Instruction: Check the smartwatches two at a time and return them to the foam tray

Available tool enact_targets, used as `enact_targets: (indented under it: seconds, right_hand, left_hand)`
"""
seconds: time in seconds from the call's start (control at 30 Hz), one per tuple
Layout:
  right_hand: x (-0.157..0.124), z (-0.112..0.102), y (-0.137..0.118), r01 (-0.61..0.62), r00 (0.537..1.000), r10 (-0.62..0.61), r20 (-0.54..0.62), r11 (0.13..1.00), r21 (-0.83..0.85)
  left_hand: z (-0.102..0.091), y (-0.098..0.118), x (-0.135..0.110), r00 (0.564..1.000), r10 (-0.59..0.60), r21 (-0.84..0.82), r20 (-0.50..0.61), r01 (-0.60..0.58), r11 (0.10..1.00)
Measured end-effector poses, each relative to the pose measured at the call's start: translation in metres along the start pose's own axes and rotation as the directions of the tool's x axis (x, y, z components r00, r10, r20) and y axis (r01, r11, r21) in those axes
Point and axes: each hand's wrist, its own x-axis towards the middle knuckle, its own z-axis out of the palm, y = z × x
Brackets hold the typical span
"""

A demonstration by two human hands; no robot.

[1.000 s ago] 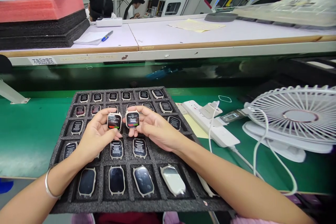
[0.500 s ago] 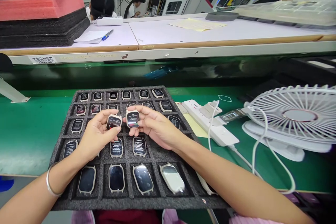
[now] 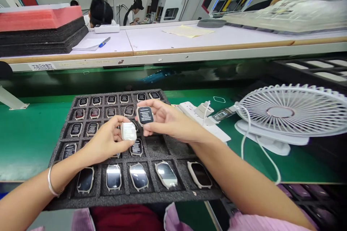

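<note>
Between the thumb and fingers of my left hand [image 3: 108, 139] is a strapless smartwatch [image 3: 128, 131], its screen washed out by glare. My right hand [image 3: 169, 121] grips a second smartwatch [image 3: 145, 115] by its edges; lines of white text show on its dark screen. Both are held above a black foam tray [image 3: 103, 199] with square compartments. Several more watches lie in it: text-lit ones in the far rows, and a front row with dark or reflecting screens, such as the watch [image 3: 199, 175] at the right corner. My hands and forearms hide some middle compartments.
Right of the tray are a white power strip [image 3: 187, 108] with a plugged-in charger and a white fan [image 3: 279, 115] with a looping cable [image 3: 245, 133]. A raised shelf [image 3: 151, 41] behind bears stacked pink and black foam [image 3: 40, 20]. Other people sit beyond it.
Both watches have tilted in my hands, and the left one now reflects glare. The right watch's screen has gone from a coloured display to white text. The camera view has shifted slightly.
</note>
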Motion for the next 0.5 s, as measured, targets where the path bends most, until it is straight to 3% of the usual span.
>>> enact_targets:
  seconds: [0.07,0.1,0.2,0.3,0.4,0.5]
  right_hand:
    - [-0.019,-0.015,-0.01,0.033,0.999,-0.028,0.024,0.957,-0.288]
    - [-0.03,-0.023,-0.012,0.063,0.998,-0.057,0.026,0.892,-0.447]
    - [-0.058,-0.045,-0.005,0.146,0.985,-0.162,0.057,0.61,-0.779]
    - [-0.078,-0.061,0.014,0.13,0.986,-0.157,0.06,0.487,-0.864]
    - [-0.089,-0.067,0.032,0.072,0.992,-0.124,0.014,0.472,-0.879]
    - [-0.097,-0.065,0.043,0.046,0.991,-0.135,-0.02,0.467,-0.883]
  left_hand:
    - [0.013,0.007,0.004,0.994,0.104,0.267,0.037,-0.111,0.957]
    - [0.022,0.011,0.007,0.985,0.16,0.383,0.059,-0.171,0.908]
    - [0.049,0.014,0.022,0.968,0.21,0.57,0.136,-0.25,0.782]
    - [0.072,0.008,0.038,0.973,0.116,0.657,0.199,-0.22,0.721]
    - [0.08,0.001,0.045,0.97,0.076,0.735,0.229,-0.224,0.64]
    - [0.073,-0.001,0.038,0.968,0.134,0.789,0.214,-0.252,0.56]
